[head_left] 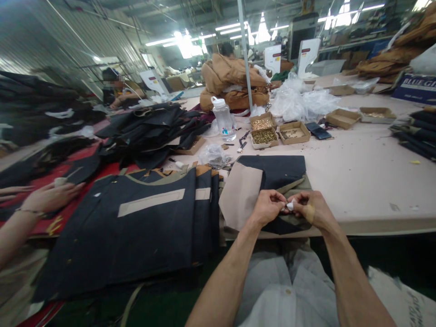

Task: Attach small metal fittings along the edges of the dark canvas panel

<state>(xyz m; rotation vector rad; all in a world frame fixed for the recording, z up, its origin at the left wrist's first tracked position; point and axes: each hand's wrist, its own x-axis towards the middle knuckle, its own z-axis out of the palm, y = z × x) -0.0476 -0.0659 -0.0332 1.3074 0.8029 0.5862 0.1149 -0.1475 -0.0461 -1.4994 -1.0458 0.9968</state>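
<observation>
Both my hands meet over a folded dark navy fabric piece (282,167) with a beige panel (241,193), at the table's front edge. The fingers of my left hand (270,206) are pinched together at its edge; what they grip is too small to make out. My right hand (308,206) pinches a small white piece (290,205), whose kind I cannot tell, close to the left fingertips. Left of my hands lies a stack of dark navy fabric pieces (153,236) with beige strips, hanging over the table edge.
Cardboard boxes of small metal parts (264,137) stand behind the fabric, near a water bottle (223,120), a phone (318,131) and plastic bags (303,97). Brown fabric bundles (235,84) are piled behind a metal pole (244,54). A co-worker's hand (51,197) is at far left.
</observation>
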